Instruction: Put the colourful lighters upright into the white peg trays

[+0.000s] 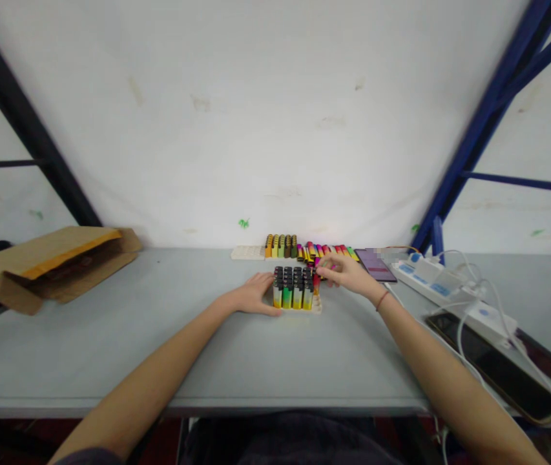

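A white tray (318, 308) in the middle of the grey table holds several upright lighters (292, 287) with black tops and yellow-green bodies. My left hand (256, 294) rests against the tray's left side, fingers curled around it. My right hand (345, 271) hovers at the tray's back right corner, fingers pinched on a red lighter (316, 282) standing at that corner. Behind the tray lie several loose coloured lighters (326, 250), and another group of lighters (281, 245) stands upright on a second white tray (246, 252).
A torn cardboard envelope (47, 265) lies at the left. A phone (376, 265) lies right of the loose lighters. A white power strip (444, 287) with cables and a dark tablet (493, 365) occupy the right. Blue (478, 129) and black (28, 123) frame bars flank the white wall.
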`<action>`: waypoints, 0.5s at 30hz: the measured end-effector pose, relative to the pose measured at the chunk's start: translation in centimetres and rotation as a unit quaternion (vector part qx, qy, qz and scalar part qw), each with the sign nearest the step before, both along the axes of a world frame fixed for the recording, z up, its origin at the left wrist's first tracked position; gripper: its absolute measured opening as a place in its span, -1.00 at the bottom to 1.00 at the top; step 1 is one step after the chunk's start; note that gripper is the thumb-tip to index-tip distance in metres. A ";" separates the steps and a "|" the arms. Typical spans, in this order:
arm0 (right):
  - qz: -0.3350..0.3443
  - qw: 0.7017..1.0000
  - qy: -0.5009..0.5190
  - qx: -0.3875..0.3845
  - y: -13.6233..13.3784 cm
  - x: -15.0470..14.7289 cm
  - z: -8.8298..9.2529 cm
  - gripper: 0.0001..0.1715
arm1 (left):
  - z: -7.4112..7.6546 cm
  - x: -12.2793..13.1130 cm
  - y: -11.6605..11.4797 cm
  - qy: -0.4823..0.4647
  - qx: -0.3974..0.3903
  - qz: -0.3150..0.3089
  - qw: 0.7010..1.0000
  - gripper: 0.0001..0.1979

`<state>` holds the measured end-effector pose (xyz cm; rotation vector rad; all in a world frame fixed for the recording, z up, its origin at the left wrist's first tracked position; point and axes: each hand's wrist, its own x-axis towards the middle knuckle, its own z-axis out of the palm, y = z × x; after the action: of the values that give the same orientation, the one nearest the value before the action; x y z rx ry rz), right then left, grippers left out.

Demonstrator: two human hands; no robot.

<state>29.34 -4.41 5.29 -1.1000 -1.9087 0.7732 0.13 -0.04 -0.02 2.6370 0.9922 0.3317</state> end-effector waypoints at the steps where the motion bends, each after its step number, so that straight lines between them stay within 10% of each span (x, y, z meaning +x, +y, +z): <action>1: -0.028 0.999 -0.001 0.018 0.2 0.4 0.0 -0.65 | 0.0 0.0 0.0 0.001 0.001 0.001 1.000 -0.02; 6: -0.224 0.956 -0.162 0.096 2.1 2.9 -1.2 -0.67 | 0.0 -0.1 0.0 0.006 0.001 -0.004 1.000 -0.05; 15: -0.224 0.899 -0.375 0.007 3.2 2.7 -3.8 -0.67 | 0.1 -0.1 0.0 0.009 0.001 -0.003 1.000 -0.02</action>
<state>32.05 -1.20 1.47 -1.9315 -2.1029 0.0516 0.05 -0.04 0.07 2.6482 0.9889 0.3076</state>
